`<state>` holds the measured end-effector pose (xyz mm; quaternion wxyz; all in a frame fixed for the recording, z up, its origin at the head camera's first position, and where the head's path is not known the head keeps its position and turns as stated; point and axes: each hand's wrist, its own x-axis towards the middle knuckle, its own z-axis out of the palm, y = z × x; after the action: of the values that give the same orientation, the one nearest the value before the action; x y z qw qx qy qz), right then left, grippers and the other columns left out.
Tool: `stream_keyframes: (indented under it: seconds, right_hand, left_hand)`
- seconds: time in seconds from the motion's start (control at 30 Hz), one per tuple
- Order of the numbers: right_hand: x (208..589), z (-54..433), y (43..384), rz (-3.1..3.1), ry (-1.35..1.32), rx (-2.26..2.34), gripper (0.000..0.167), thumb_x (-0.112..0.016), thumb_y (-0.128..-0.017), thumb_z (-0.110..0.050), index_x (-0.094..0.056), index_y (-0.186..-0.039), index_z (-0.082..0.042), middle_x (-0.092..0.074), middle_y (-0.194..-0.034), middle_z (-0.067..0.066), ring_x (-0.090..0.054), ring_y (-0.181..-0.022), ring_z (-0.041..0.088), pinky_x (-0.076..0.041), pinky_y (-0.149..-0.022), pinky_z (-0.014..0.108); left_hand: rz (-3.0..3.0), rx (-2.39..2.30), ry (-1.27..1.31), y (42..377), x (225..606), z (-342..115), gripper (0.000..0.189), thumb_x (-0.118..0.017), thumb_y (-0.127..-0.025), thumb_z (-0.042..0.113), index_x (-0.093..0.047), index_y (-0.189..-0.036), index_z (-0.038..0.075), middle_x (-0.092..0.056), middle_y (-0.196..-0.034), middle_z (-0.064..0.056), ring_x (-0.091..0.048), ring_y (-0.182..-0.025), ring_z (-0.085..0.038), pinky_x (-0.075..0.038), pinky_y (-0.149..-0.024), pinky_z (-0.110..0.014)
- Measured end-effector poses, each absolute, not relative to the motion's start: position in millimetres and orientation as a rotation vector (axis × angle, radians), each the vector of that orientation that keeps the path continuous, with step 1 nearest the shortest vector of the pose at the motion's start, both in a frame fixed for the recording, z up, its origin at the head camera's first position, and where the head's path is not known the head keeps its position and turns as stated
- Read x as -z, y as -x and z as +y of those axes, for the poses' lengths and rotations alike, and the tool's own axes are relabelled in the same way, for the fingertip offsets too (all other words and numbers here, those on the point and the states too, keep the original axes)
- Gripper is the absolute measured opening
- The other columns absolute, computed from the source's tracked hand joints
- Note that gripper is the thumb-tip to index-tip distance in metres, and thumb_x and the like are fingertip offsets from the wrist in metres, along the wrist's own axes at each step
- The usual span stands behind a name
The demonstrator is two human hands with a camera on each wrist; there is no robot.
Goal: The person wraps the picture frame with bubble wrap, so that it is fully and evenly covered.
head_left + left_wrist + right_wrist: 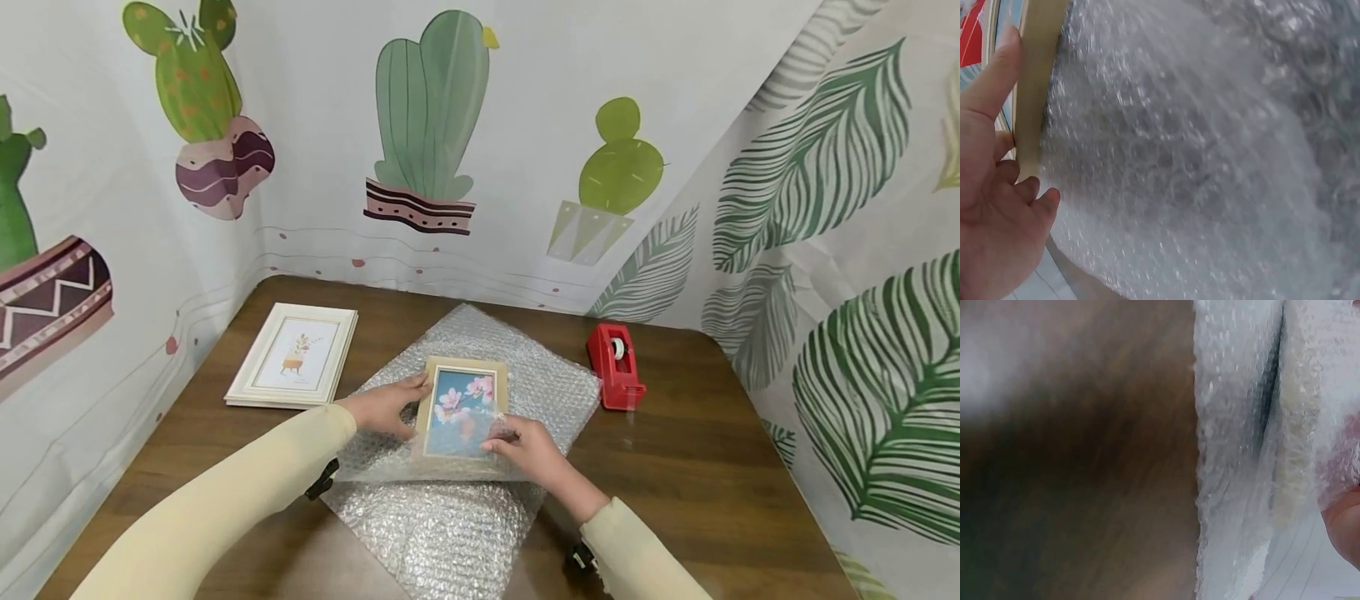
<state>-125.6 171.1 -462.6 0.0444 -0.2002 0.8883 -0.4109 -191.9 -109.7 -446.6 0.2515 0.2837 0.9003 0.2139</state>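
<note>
A gold-rimmed picture frame (pixel 499 377) with pink blossoms on blue lies face up on a sheet of bubble wrap (pixel 459 533). One flap of the wrap is folded over the frame's lower part. With its thumb on the rim and fingers bent against the side, my left hand (pixel 377 410) holds the frame at its left edge. My right hand (pixel 529 446) pinches the folded flap over the frame's lower right. In the left wrist view, the left thumb and fingers meet the frame's side (pixel 1036 87). The right wrist view shows wrap covering the frame's edge (pixel 1294 425).
White picture frames (pixel 341 354) lie stacked at the left of the brown table (pixel 697 433). A red tape dispenser (pixel 618 375) stands right of the wrap, beside its corner. Behind the table hangs a cloth (pixel 315 150) printed with cacti and leaves.
</note>
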Motion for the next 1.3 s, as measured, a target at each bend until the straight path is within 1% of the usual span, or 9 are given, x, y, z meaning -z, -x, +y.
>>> stream_keyframes:
  seconds: [0.1, 0.2, 0.3, 0.43, 0.6, 0.8, 0.9, 1.1, 1.3]
  right_hand:
    - [464, 173, 131, 2.695, 0.617, 1.247, 0.014, -0.076, -0.09, -0.015, -0.074, -0.092, -0.002, -0.076, -0.088, 0.013, -0.068, -0.079, 0.009, -0.057, -0.074, 0.021]
    - [465, 174, 136, 2.655, 0.585, 1.25, 0.014, -0.075, -0.091, -0.017, -0.075, -0.093, -0.003, -0.074, -0.088, 0.012, -0.061, -0.075, 0.005, -0.054, -0.07, 0.021]
    - [467, 174, 141, 2.62, 0.533, 1.264, 0.012, -0.074, -0.093, -0.017, -0.073, -0.09, -0.005, -0.068, -0.082, 0.007, -0.049, -0.069, 0.002, -0.047, -0.065, 0.021]
    - [470, 170, 147, 2.668, 0.533, 1.236, 0.013, -0.076, -0.092, -0.016, -0.072, -0.083, -0.007, -0.055, -0.074, 0.001, -0.042, -0.065, 0.003, -0.04, -0.062, 0.02]
    - [470, 165, 152, 2.768, 0.535, 1.159, 0.015, -0.078, -0.09, -0.017, -0.073, -0.078, -0.009, -0.046, -0.077, -0.002, -0.04, -0.067, 0.005, -0.037, -0.062, 0.02]
    - [475, 161, 153, 2.743, 0.446, 1.135, 0.014, -0.077, -0.091, -0.017, -0.075, -0.084, -0.005, -0.05, -0.094, 0.002, -0.044, -0.07, 0.008, -0.04, -0.063, 0.022]
    - [480, 160, 155, 2.74, 0.424, 1.13, 0.014, -0.078, -0.09, -0.016, -0.075, -0.082, -0.004, -0.049, -0.093, 0.003, -0.042, -0.071, 0.008, -0.039, -0.064, 0.022]
    - [486, 154, 160, 2.807, 0.428, 1.057, 0.026, -0.082, -0.085, -0.017, -0.058, -0.085, -0.006, -0.044, -0.084, 0.002, -0.038, -0.072, 0.011, -0.035, -0.063, 0.023]
    - [488, 149, 163, 2.805, 0.217, 1.106, 0.044, -0.086, -0.082, -0.019, -0.048, -0.1, -0.003, -0.044, -0.091, 0.007, -0.038, -0.075, 0.016, -0.036, -0.065, 0.026]
  left_hand:
    - [2.436, -0.615, -0.737, 193, 448, -109, 0.09, -0.077, -0.09, 0.012, -0.024, -0.161, -0.003, -0.004, -0.171, -0.028, -0.02, -0.157, -0.047, -0.046, -0.112, -0.053]
    - [2.424, -0.638, -0.696, 195, 450, -107, 0.094, -0.076, -0.089, 0.006, -0.018, -0.163, -0.001, -0.002, -0.171, -0.029, -0.019, -0.157, -0.048, -0.052, -0.094, -0.045]
    - [2.413, -0.646, -0.687, 197, 453, -105, 0.095, -0.073, -0.087, -0.003, -0.015, -0.163, -0.001, -0.002, -0.171, -0.028, -0.018, -0.157, -0.046, -0.048, -0.078, -0.039]
    - [2.403, -0.626, -0.705, 198, 452, -106, 0.092, -0.067, -0.086, -0.011, -0.015, -0.162, -0.003, -0.001, -0.171, -0.029, -0.015, -0.158, -0.047, -0.043, -0.072, -0.034]
    - [2.416, -0.533, -0.723, 199, 446, -106, 0.088, -0.067, -0.089, -0.009, -0.017, -0.162, -0.004, -0.003, -0.171, -0.028, -0.011, -0.159, -0.045, -0.045, -0.08, -0.038]
    - [2.455, -0.428, -0.759, 202, 448, -103, 0.087, -0.071, -0.09, -0.004, -0.022, -0.161, -0.003, -0.008, -0.171, -0.028, -0.01, -0.16, -0.043, -0.049, -0.086, -0.042]
    - [2.459, -0.429, -0.778, 202, 449, -103, 0.087, -0.073, -0.089, -0.002, -0.023, -0.161, -0.003, -0.009, -0.17, -0.029, -0.009, -0.16, -0.043, -0.051, -0.092, -0.043]
    - [2.484, -0.479, -0.838, 202, 454, -106, 0.087, -0.076, -0.085, -0.002, -0.028, -0.158, -0.007, -0.015, -0.167, -0.034, -0.014, -0.158, -0.047, -0.04, -0.118, -0.052]
    - [2.493, -0.522, -0.86, 202, 456, -109, 0.087, -0.077, -0.085, -0.001, -0.029, -0.157, -0.007, -0.016, -0.167, -0.034, -0.015, -0.157, -0.048, -0.042, -0.116, -0.053]
